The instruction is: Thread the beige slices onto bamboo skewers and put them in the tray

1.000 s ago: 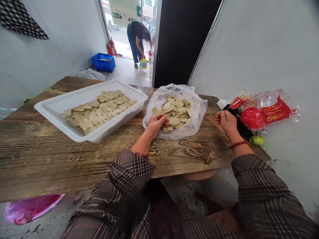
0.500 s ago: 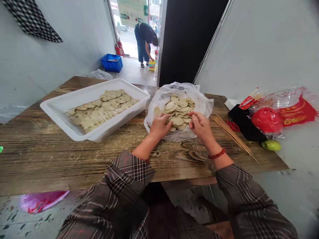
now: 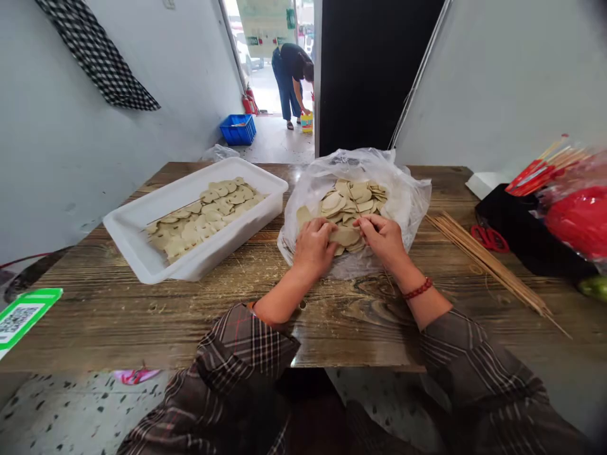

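A clear plastic bag (image 3: 411,196) lies spread on the table, holding a heap of thin, round beige slices (image 3: 363,193). Over the near side of the heap, my left hand (image 3: 315,249) is closed with its fingertips on one slice (image 3: 345,236). My right hand (image 3: 383,240) is pinched around a thin wooden skewer (image 3: 352,194), whose tip points up over the heap and whose tail shows below the palm. The skewer and the slice are close together; whether it pierces the slice I cannot tell.
To the left stands a white tray (image 3: 190,273) with rows of skewered slices (image 3: 203,218). Loose skewers (image 3: 493,262) lie on the wooden table (image 3: 227,328) at right, beside red scissors (image 3: 490,238) and a black box (image 3: 507,227). A person (image 3: 290,82) bends down at the doorway.
The view has shifted, bringing a green-edged QR card into sight at left. My hands have come closer together, and a skewer now shows in my right hand, with a slice at my left fingertips.
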`<act>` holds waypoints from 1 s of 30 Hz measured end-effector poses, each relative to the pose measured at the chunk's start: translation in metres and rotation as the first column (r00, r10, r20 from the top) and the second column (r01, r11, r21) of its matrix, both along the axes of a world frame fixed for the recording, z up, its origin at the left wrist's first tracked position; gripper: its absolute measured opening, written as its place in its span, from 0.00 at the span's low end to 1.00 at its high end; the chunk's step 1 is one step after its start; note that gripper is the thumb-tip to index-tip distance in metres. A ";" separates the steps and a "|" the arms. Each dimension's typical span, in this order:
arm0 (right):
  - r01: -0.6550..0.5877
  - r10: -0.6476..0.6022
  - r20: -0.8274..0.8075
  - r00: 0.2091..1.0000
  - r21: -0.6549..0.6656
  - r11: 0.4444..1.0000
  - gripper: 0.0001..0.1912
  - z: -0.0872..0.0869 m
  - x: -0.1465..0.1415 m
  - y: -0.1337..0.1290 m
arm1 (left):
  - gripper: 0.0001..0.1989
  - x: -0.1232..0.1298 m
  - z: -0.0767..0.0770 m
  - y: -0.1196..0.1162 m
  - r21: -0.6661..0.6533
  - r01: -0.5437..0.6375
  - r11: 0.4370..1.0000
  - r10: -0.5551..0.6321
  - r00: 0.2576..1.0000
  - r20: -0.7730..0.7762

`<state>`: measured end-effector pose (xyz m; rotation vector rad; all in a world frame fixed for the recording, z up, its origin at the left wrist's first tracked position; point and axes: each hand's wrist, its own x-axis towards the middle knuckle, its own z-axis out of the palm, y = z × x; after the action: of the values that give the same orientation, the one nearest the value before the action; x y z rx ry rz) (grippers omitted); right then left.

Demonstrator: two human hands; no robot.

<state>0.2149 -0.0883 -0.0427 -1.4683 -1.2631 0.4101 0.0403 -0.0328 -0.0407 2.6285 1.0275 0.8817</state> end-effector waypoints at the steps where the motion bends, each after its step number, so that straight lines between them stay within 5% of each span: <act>1: 0.012 -0.012 0.005 1.000 0.008 1.000 0.16 0.002 0.000 -0.001 | 0.14 0.001 0.002 -0.002 0.030 -0.005 1.000 0.006 1.000 -0.010; 7: 0.054 -0.052 -0.038 0.998 0.034 0.998 0.16 0.009 0.001 -0.001 | 0.09 0.008 0.006 -0.006 0.069 0.025 0.997 -0.020 0.997 -0.073; 14: 0.088 -0.086 -0.052 0.995 0.040 0.995 0.16 0.012 0.001 0.000 | 0.02 0.008 0.004 -0.001 -0.237 0.066 0.969 -0.027 0.986 0.164; 16: 0.077 -0.075 -0.040 0.996 0.049 0.996 0.17 0.013 0.000 -0.001 | 0.04 0.005 0.005 0.000 -0.405 0.097 0.909 0.024 0.959 0.283; 19: 0.049 -0.047 -0.033 0.998 0.063 0.997 0.20 0.015 -0.003 -0.005 | 0.08 -0.002 0.008 0.004 -0.648 0.250 0.720 0.159 0.849 0.505; 23: -0.046 0.049 -0.032 0.998 0.067 0.997 0.23 0.020 -0.014 -0.015 | 0.12 -0.014 0.015 0.009 -0.726 0.449 0.521 0.357 0.658 0.663; 30: -0.173 0.176 0.071 0.982 -0.047 0.984 0.19 0.018 -0.036 -0.027 | 0.16 -0.026 0.020 0.016 -0.704 0.552 0.447 0.457 0.536 0.710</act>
<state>0.1790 -0.1152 -0.0247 -1.4222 -1.4576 0.5037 0.0145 -0.0164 -0.0207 0.9820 0.7205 0.9982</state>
